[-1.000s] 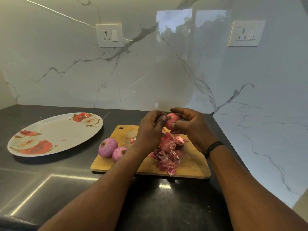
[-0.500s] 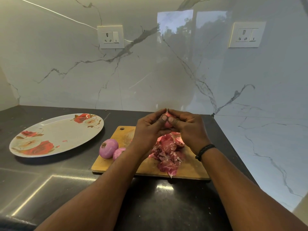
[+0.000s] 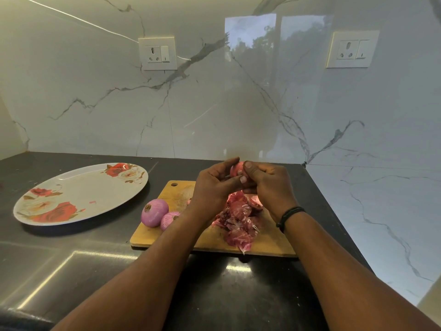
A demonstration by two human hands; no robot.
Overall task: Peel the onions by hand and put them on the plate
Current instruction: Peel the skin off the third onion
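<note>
Head view: the left hand [image 3: 214,187] and right hand [image 3: 267,185] meet above the cutting board [image 3: 210,242], both curled around a small pink onion [image 3: 237,168], thumbs pinching at its skin, so peeling looks underway and the next move likely calls for stripping the last skin, then carrying it left to the plate [image 3: 78,194]. Below the hands lies a heap of peels [image 3: 238,220]; just left sit two peeled onions [image 3: 162,215], glossy purple, on the dark surface [image 3: 71,271].
</note>
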